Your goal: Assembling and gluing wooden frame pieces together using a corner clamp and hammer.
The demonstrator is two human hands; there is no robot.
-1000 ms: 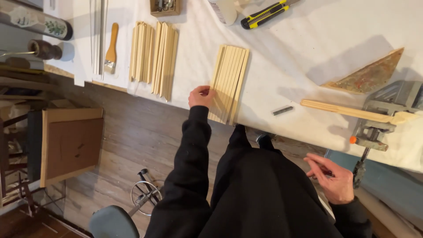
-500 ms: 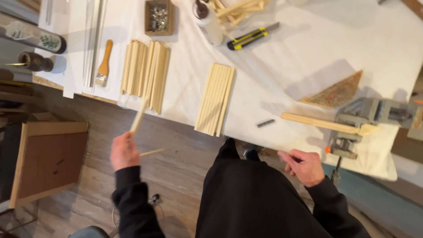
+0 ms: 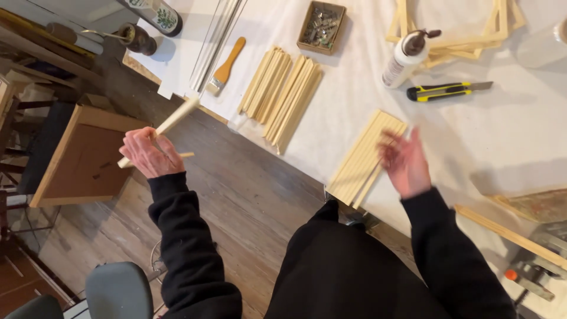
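I see a white table (image 3: 520,136). On it lie wood sticks (image 3: 286,94), a brush (image 3: 224,68), a yellow knife (image 3: 446,90) and a glue bottle (image 3: 404,56).

Pale wooden strip (image 3: 171,123) is gripped in the left hand (image 3: 150,153), tilted toward 1 o'clock, out over the floor, with a thinner stick (image 3: 183,155) alongside.
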